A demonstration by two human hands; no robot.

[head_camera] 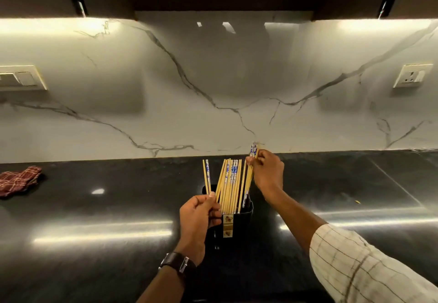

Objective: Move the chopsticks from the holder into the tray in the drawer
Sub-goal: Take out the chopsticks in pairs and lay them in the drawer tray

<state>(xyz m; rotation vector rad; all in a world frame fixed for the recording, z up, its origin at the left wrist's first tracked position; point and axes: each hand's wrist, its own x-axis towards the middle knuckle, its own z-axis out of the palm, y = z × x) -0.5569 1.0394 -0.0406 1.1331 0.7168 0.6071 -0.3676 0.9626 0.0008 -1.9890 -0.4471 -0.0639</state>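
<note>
A black holder (246,210) stands on the dark countertop in front of me, with several pale wooden chopsticks (231,184) with blue-and-white tops upright in it. My left hand (198,217) pinches two chopsticks (206,175) at their lower ends, held upright just left of the holder. My right hand (266,171) grips a few chopsticks (253,151) near their tops at the holder's right side; their lower ends still reach down into the holder. No drawer or tray is in view.
A red checked cloth (20,179) lies at the far left of the glossy black countertop (106,207). A marble backsplash (213,89) rises behind, with a switch plate (21,78) on the left and a socket (412,76) on the right.
</note>
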